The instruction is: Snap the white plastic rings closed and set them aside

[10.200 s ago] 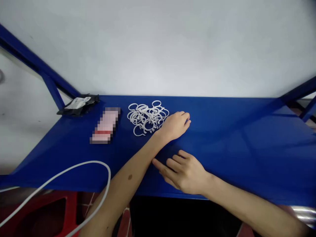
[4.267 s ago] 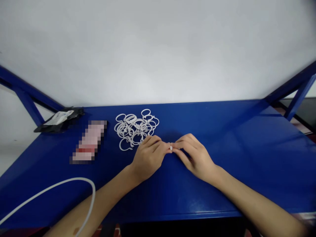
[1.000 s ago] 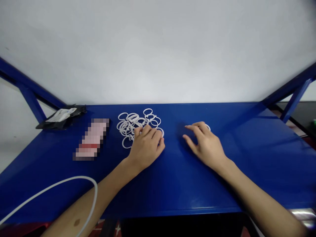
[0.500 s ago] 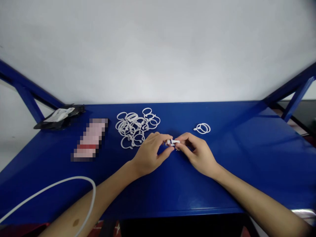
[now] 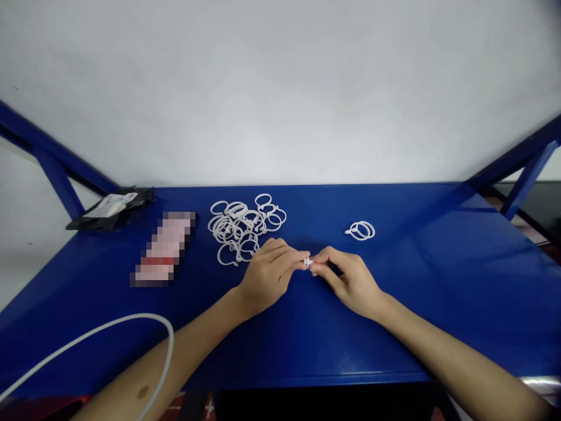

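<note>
My left hand and my right hand meet at the middle of the blue table. Both pinch one small white plastic ring between their fingertips; most of the ring is hidden by the fingers. A heap of several white open rings lies just beyond my left hand. Two white rings lie together on the table, beyond my right hand.
A blurred pink and red flat object lies left of the heap. A black pouch with a white label sits at the table's far left corner. A white cable loops over the near left edge. Blue frame struts rise at both sides.
One second ago my left hand was on the heap and my right hand was setting a ring down at the right. Both hands then came together on a fresh ring and pinched closer.
</note>
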The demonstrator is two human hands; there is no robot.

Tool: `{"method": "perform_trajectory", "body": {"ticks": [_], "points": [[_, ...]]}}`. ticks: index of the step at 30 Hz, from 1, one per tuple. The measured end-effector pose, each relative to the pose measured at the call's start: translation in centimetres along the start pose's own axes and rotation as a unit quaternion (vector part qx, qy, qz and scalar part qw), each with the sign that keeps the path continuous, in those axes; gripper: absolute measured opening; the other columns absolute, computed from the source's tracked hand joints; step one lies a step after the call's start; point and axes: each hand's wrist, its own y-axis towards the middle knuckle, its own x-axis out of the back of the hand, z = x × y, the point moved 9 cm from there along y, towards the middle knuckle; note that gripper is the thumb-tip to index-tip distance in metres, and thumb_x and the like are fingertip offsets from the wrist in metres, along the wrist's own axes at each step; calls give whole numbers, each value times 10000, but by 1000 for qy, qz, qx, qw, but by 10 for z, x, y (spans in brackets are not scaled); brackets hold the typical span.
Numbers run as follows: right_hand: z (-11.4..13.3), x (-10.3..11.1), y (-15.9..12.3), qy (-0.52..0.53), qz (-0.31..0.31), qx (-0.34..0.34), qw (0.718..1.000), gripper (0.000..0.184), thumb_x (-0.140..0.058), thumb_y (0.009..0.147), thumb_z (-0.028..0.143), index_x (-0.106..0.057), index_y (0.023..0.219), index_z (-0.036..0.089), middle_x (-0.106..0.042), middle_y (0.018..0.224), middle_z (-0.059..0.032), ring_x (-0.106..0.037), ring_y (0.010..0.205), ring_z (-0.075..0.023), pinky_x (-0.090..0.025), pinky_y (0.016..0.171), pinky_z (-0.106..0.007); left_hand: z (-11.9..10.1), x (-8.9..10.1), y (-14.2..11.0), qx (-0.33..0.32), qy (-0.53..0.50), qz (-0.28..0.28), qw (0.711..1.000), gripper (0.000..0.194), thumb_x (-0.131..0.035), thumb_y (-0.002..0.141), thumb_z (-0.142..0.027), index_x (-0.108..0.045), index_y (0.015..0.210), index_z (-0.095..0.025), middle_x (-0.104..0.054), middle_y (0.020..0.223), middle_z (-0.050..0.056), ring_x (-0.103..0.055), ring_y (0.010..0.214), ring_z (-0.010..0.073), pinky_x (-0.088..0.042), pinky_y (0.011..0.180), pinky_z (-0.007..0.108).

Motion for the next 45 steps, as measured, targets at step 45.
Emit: {"method": "perform_trajectory", "body": {"ticks": [45], "points": [[4, -10, -3, -62, 0, 35, 997, 356, -511, 993, 231, -445, 1343, 242, -674, 1159, -88, -696, 1008, -202, -603, 875, -399, 2, -8, 2, 20, 22, 85, 996, 51, -550, 947, -179, -588, 963, -209, -671, 807, -9, -565, 792, 156, -482, 749, 298]]}}
